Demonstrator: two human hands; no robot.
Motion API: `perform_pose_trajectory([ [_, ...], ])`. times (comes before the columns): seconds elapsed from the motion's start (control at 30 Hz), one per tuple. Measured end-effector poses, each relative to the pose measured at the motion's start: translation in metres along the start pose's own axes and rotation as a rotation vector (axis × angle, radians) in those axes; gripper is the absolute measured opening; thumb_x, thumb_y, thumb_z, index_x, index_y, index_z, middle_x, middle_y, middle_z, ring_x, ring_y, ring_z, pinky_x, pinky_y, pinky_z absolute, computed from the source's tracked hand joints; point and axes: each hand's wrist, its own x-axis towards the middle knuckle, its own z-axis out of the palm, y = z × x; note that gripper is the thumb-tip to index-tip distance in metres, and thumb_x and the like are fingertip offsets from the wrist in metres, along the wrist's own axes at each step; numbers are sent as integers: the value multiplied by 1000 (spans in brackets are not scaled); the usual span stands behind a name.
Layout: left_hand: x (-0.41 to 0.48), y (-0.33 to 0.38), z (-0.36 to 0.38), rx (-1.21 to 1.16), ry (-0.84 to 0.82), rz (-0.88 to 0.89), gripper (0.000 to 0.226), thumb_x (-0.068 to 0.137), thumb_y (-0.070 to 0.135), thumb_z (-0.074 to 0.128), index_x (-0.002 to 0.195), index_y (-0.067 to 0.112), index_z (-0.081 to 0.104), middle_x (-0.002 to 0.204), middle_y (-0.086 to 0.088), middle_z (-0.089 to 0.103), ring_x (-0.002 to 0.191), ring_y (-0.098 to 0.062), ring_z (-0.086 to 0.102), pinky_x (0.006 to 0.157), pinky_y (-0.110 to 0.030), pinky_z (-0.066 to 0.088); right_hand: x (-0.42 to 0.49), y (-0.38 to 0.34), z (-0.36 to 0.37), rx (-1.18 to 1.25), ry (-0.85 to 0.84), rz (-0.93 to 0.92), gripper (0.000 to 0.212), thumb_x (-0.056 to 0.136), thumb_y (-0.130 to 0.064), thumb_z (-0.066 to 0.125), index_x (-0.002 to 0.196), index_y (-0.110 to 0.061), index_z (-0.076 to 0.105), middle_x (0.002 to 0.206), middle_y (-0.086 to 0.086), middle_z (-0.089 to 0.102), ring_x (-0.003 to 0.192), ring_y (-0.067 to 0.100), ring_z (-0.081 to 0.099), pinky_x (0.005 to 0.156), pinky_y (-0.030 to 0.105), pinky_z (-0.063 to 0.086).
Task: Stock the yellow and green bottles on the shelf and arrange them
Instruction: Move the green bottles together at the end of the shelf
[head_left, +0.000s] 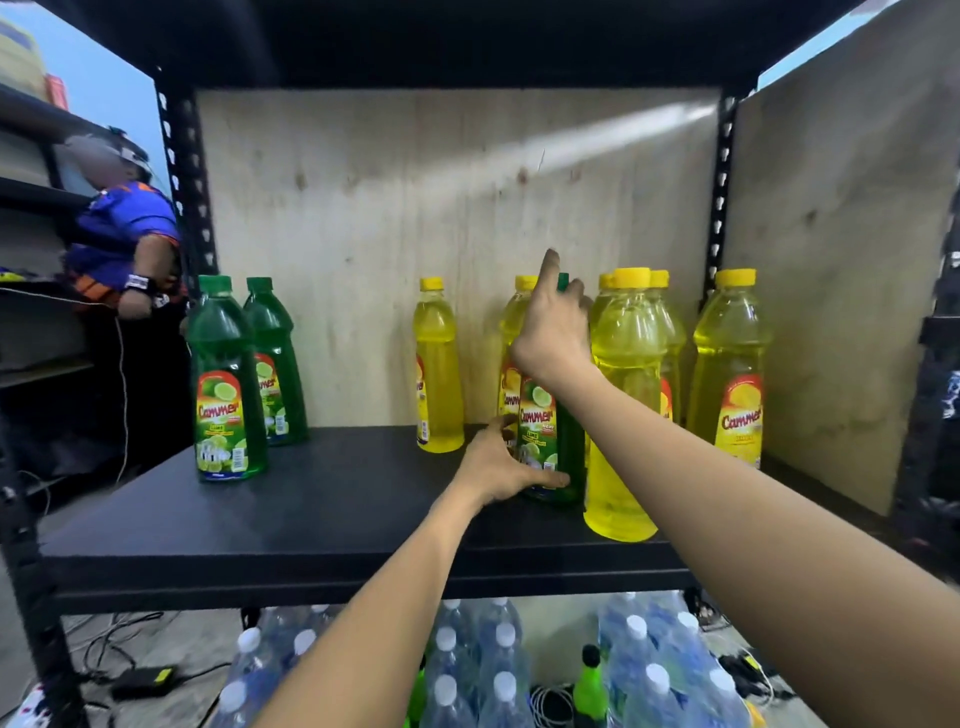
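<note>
A green bottle (550, 447) stands upright on the black shelf (332, 499), right of centre. My right hand (553, 325) grips its neck and cap from above, forefinger raised. My left hand (501, 465) wraps its base from the left. Two more green bottles (226, 384) (275, 364) stand at the shelf's left end. Yellow bottles stand around the held one: a lone one (439, 369) to its left, one (511, 343) behind it, a large near one (626, 405) touching its right side, and another (730, 369) at the far right.
A plywood back panel (415, 208) and side panel (841, 260) close the shelf. Black uprights (189, 182) frame it. Below are several packed water bottles (498, 670) and a small green bottle (589, 686). Another person (122, 234) works at the left. Cables lie on the floor.
</note>
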Motion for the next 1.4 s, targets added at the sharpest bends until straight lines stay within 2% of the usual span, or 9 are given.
perform_pose_trajectory([
  [0.13, -3, -7, 3, -67, 28, 25, 111, 49, 38, 99, 143, 18, 43, 132, 5, 59, 119, -14, 60, 104, -35, 50, -1, 5, 4, 8, 51, -31, 94, 77, 4, 65, 154, -11, 12, 137, 25, 42, 117, 48, 50, 91, 47, 48],
  [0.33, -9, -9, 7, -67, 35, 59, 102, 56, 39, 96, 140, 22, 42, 131, 6, 60, 117, -11, 60, 105, -32, 48, -7, 11, 0, 97, 136, -147, 76, 75, 7, 65, 140, -15, 34, 116, 22, 56, 102, 45, 58, 71, 39, 44],
  [0.5, -24, -4, 5, -39, 98, 114, 86, 69, 30, 90, 136, 21, 37, 129, 5, 58, 117, -10, 57, 105, -31, 46, -25, 3, -6, 218, 145, -236, 88, 61, 3, 76, 136, -24, 39, 118, 14, 62, 100, 41, 61, 79, 50, 56],
  [0.67, -44, -15, -19, 6, 285, 81, 70, 70, 31, 89, 119, 26, 40, 115, 8, 61, 108, -13, 61, 101, -39, 50, -42, -20, -4, 330, 132, -385, 92, 54, -1, 86, 135, -18, 46, 117, 5, 66, 98, 26, 62, 78, 30, 51],
  [0.73, -55, -22, -39, 46, 371, 84, 75, 70, 33, 89, 126, 25, 40, 120, 9, 58, 114, -14, 59, 103, -39, 48, -46, -35, -1, 376, 118, -415, 92, 55, -6, 89, 135, -19, 47, 115, 3, 67, 95, 18, 60, 75, 20, 44],
  [0.9, -87, -49, -105, 167, 509, 67, 91, 67, 38, 89, 139, 27, 35, 128, 8, 56, 116, -11, 59, 102, -40, 49, -51, -85, 25, 539, 88, -438, 98, 52, -21, 92, 136, -27, 43, 115, 2, 67, 101, 24, 64, 86, 41, 57],
  [1.17, -130, -93, -207, 312, 686, -65, 91, 68, 32, 90, 139, 19, 35, 126, 3, 57, 117, -19, 58, 95, -35, 46, -70, -177, 83, 756, 1, -539, 95, 52, -14, 92, 136, -16, 48, 117, 1, 67, 100, 15, 63, 92, 25, 51],
  [1.3, -138, -109, -239, 354, 727, -118, 97, 67, 31, 91, 144, 18, 32, 133, -1, 55, 121, -22, 56, 103, -46, 46, -71, -213, 110, 764, -56, -561, 99, 49, -19, 91, 137, -19, 46, 112, 4, 68, 98, 21, 65, 91, 36, 53],
  [1.4, -144, -120, -255, 363, 751, -138, 99, 66, 32, 91, 143, 17, 31, 133, -3, 55, 121, -23, 56, 104, -47, 45, -67, -232, 123, 731, -92, -567, 101, 48, -23, 92, 138, -21, 45, 110, 4, 69, 94, 22, 65, 88, 36, 54],
])
